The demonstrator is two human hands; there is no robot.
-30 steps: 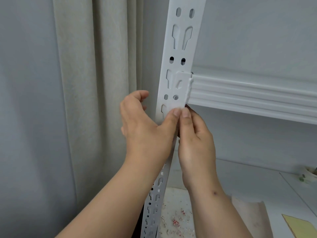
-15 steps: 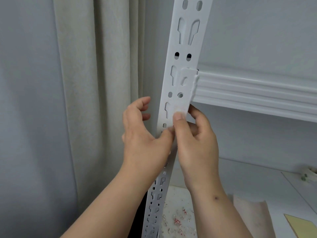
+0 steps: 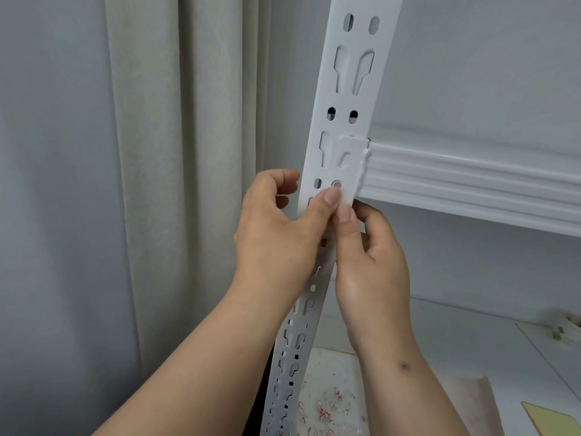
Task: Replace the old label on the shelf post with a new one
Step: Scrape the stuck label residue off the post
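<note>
The white slotted shelf post [image 3: 352, 77] runs up the middle of the view, and a white shelf beam [image 3: 471, 184] hooks onto its right side. A pale white label [image 3: 348, 199] lies flat on the post's front just below the beam bracket and is hard to tell from the paint. My left hand [image 3: 276, 234] wraps the post from the left, its thumb pressing on the label. My right hand [image 3: 371, 256] holds the post's right edge, with its thumb on the front just under the label and its fingers behind.
A beige curtain [image 3: 188, 184] hangs close to the left of the post. Below lies a surface with small red and white paper scraps [image 3: 327, 410], a rolled beige sheet [image 3: 471, 401], a yellow sheet [image 3: 553, 420] and a tape roll [image 3: 569, 325] at the far right.
My left thumb has slid up the post onto the label. My right thumb has moved slightly down and to the right. Both hands stay on the post.
</note>
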